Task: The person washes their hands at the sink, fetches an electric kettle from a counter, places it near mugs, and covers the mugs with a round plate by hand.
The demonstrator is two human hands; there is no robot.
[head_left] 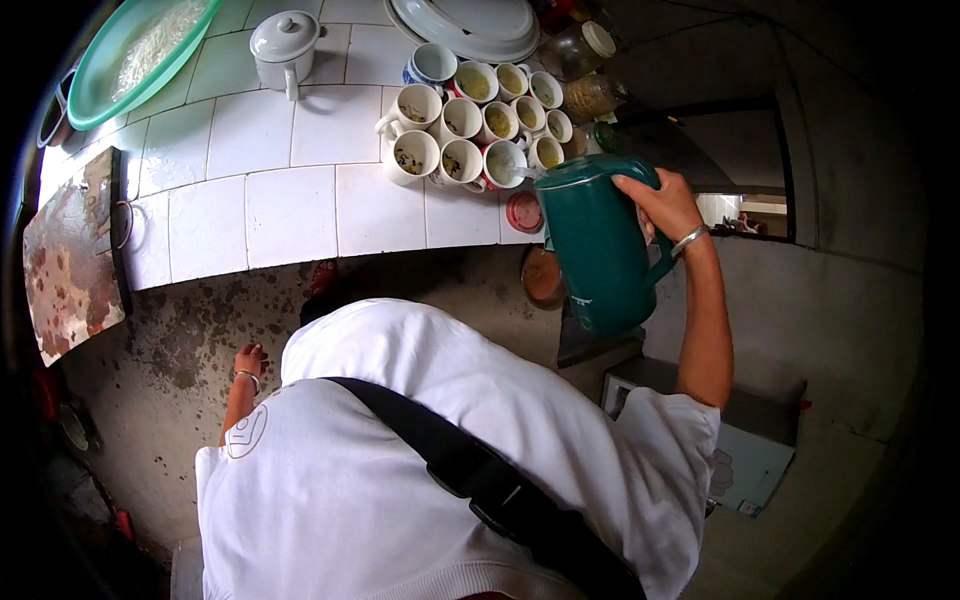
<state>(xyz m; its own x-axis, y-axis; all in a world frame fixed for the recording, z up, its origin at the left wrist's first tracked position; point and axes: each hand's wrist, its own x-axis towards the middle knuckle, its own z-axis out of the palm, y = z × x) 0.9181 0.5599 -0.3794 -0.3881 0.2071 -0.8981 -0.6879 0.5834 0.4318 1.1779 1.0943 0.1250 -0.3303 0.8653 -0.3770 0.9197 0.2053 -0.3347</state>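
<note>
A large green kettle hangs tilted at the counter's right end, its handle held in my right hand. Its spout is over a white cup with a red pattern, in the front row of several cups. Leaves or yellowish liquid show in many of them, such as the white cup at the front left. Low on the left, away from the counter, my left hand hangs with its fingers loosely curled; what is in it, if anything, is too small to make out.
On the white tiled counter stand a lidded white mug, a green basin and a white platter. Jars stand behind the cups. A red lid lies near the front edge. A stained board is at left.
</note>
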